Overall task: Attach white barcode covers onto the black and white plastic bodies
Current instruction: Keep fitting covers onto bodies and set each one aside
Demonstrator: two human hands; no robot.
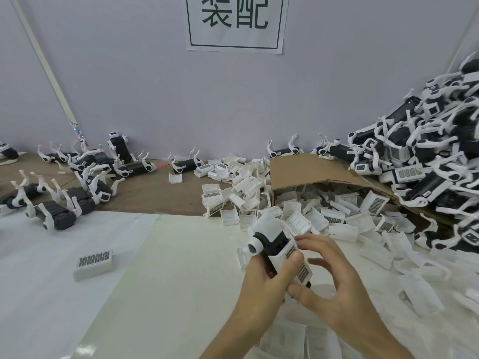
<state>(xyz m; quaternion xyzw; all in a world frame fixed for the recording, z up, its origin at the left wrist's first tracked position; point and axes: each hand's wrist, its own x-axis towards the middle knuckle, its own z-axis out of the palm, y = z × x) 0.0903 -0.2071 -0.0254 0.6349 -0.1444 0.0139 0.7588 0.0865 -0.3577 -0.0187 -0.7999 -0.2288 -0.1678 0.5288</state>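
Note:
My left hand (269,283) grips a black and white plastic body (270,238) at the lower middle, thumb pressed on the white barcode cover (294,255) that sits on its side. My right hand (334,283) is at the cover's right edge, thumb under the body and fingers curved beside it. A pile of loose white barcode covers (298,211) spills over the table behind my hands. One cover (94,261) lies alone on the white sheet to the left.
A tipped cardboard box (298,172) lies among the covers. A tall heap of plastic bodies (427,151) rises at the right against the wall. Several bodies (77,182) lie scattered at the back left. A paper sign (234,22) hangs on the wall.

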